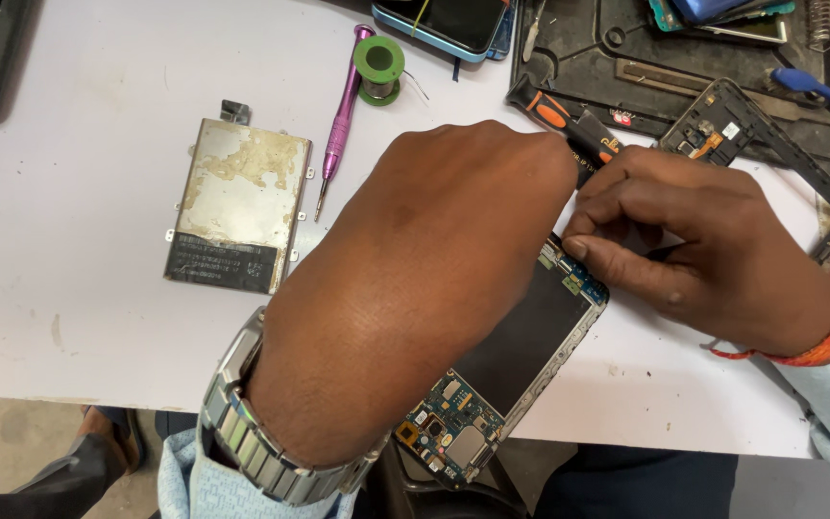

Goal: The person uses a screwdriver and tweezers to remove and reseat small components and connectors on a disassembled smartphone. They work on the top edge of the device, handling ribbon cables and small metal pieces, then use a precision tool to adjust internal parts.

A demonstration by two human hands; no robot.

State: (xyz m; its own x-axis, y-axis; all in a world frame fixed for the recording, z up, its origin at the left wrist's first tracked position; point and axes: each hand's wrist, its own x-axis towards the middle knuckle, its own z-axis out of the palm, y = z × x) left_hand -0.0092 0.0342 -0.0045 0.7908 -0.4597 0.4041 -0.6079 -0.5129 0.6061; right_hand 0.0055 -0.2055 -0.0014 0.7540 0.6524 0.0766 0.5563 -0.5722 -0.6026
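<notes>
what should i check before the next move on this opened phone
1. Left hand steadies the opened phone: ok, it lies over the phone's upper part.
2. Right hand has the orange and black screwdriver: ok, handle shows above the fingers.
3. Tip seated on a screw: cannot tell, hidden by both hands.
4. Phone fully on the white table: not ok, its lower end overhangs the edge.
5. Metal plate out of the way: ok, lying apart to the side.
6. Purple screwdriver to hand: ok, beside the plate.
</notes>
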